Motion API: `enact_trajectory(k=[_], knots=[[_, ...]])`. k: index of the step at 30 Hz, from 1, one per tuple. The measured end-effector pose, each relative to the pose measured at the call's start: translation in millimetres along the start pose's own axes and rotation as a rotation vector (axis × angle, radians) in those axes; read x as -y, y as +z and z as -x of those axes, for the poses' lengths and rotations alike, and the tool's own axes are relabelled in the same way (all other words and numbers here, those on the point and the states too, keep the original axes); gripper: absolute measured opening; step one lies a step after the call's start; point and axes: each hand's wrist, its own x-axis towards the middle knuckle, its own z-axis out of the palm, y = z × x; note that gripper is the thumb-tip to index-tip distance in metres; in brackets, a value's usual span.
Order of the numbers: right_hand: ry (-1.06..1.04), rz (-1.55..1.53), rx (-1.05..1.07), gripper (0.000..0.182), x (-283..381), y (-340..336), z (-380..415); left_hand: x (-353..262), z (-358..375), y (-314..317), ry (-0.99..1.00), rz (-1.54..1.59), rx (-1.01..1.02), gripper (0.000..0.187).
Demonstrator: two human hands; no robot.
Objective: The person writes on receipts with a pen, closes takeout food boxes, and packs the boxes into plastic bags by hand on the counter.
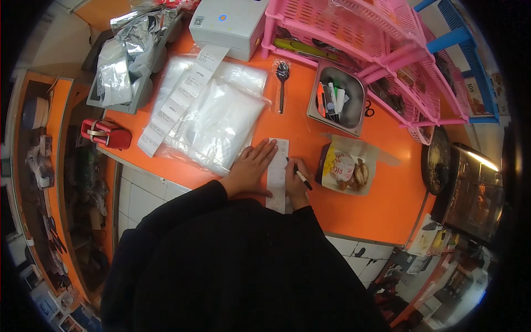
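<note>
A long paper receipt (278, 166) lies on the orange table (387, 213) in front of the body. My left hand (250, 168) rests flat on its left edge, fingers extended and holding nothing. In my right hand (297, 178) is a black marker (302, 180), its tip at the receipt's upper right part. Just right of that hand stands an open food box (364, 166) with pieces of fried food and a printed packet inside. Left of my left hand are clear plastic bags (218, 124), with another strip of printed receipts (182, 99) across them.
A label printer (228, 25) and pink baskets (332, 27) stand at the back. A metal container (338, 99) holds several markers, beside a wrapped black spoon (282, 83). At the left are a grey tray (124, 105) and a red case (108, 134).
</note>
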Motion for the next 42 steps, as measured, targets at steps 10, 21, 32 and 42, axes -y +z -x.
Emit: enact_trajectory(k=[10, 21, 32, 42], knots=[[-0.286, 0.34, 0.184, 0.029, 24.2, -20.6, 1.9, 1.2, -0.2, 1.8, 0.005, 0.033, -0.06, 0.121], [-0.208, 0.211, 0.063, 0.025, 13.3, -18.7, 0.0, 7.6, -0.7, 9.8, 0.093, 0.044, -0.102, 0.106], [-0.034, -0.012, 0.12, 0.016, 46.5, -27.6, 45.6, 4.6, -1.8, 10.1, 0.086, 0.01, -0.134, 0.106], [-0.155, 0.117, 0.05, 0.015, 37.2, -19.9, 45.5, 2.8, -1.3, 6.5, 0.08, 0.001, -0.106, 0.106]])
